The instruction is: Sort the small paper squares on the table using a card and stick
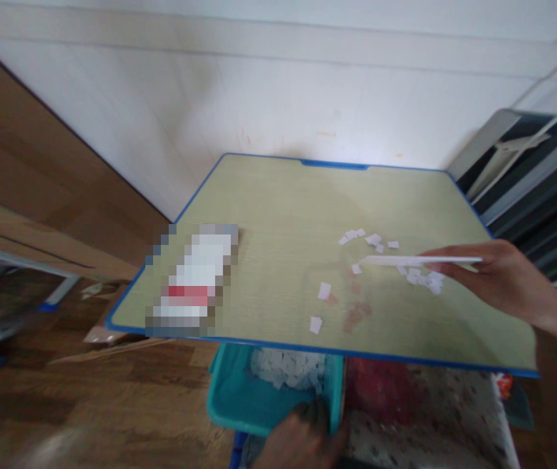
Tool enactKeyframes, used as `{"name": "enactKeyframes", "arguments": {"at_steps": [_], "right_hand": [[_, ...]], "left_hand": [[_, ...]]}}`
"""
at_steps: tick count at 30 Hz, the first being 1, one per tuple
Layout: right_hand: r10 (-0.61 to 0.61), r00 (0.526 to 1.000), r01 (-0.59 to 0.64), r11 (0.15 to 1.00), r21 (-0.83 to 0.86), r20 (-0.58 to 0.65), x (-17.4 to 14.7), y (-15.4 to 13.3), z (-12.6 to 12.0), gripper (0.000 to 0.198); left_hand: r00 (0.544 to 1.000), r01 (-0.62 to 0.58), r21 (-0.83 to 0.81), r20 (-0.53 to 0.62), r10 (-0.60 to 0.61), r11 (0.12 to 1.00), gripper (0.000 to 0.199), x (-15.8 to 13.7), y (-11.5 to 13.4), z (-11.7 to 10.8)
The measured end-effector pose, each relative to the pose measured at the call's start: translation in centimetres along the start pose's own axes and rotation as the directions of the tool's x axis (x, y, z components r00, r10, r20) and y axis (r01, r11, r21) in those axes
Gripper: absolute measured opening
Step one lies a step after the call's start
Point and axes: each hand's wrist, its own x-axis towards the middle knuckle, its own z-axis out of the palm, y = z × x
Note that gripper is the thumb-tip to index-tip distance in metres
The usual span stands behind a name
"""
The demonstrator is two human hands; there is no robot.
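Note:
My right hand (496,273) reaches in from the right and holds a flat white card (419,260) edge-on just above the desk (268,215). Several small white paper scraps (373,241) lie scattered on the desk around and under the card. Below the desk's front edge my left hand (302,440) grips the rim of a teal bin (239,397). The bin holds a heap of white paper scraps (288,368).
A blurred-out white and red object (193,280) lies at the desk's left side. Brown boards (24,169) lean at the left, and a metal rack (532,176) stands at the right. The wall is right behind the desk. A patterned cloth (434,410) lies below at the right.

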Motion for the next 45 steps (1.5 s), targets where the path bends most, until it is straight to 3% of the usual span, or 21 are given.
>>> {"name": "enactKeyframes", "arguments": {"at_steps": [5, 11, 15, 20, 24, 31, 35, 45], "right_hand": [[-0.015, 0.983, 0.012, 1.000, -0.016, -0.182, -0.2, -0.4, 0.2, 0.027], [0.027, 0.999, -0.028, 1.000, -0.004, -0.039, -1.3, 0.0, 0.2, 0.031], [0.058, 0.994, -0.062, 0.997, -0.040, -0.090, -1.3, 0.2, -0.2, 0.034], [0.119, 0.992, -0.121, 0.992, 0.039, 0.036, -0.9, 0.3, -0.7, 0.032], [0.143, 0.989, -0.140, 0.988, 0.060, -0.038, -0.8, 0.9, -0.7, 0.031], [0.111, 0.994, -0.112, 0.993, 0.042, 0.021, -0.7, 0.7, -0.3, 0.034], [0.118, 0.990, -0.125, 0.988, 0.091, 0.078, -0.6, 0.9, -0.2, 0.042], [0.144, 0.966, -0.140, 0.990, 0.032, -0.214, -0.9, 0.8, 0.5, 0.031]], "left_hand": [[1.000, -0.002, 0.005, 0.016, 0.002, 1.000, 0.047, 0.0, 0.0, 0.0], [1.000, 0.004, -0.006, 0.010, -0.004, 1.000, 0.039, 0.0, 0.0, 0.2], [0.999, -0.004, -0.003, 0.035, 0.004, 1.000, 0.037, 0.0, 0.0, 0.2], [0.998, -0.011, 0.005, 0.059, 0.011, 1.000, 0.035, 0.1, -0.1, 0.2], [0.999, -0.002, 0.013, 0.040, 0.002, 1.000, 0.034, 0.0, 0.0, 0.3], [1.000, 0.004, 0.026, 0.007, -0.004, 1.000, 0.047, 0.0, -0.1, 0.3], [1.000, -0.006, 0.029, -0.007, 0.006, 1.000, 0.041, 0.1, 0.0, 0.3], [0.998, 0.001, -0.005, 0.057, 0.000, 1.000, 0.038, 0.1, -0.1, 0.1]]}}
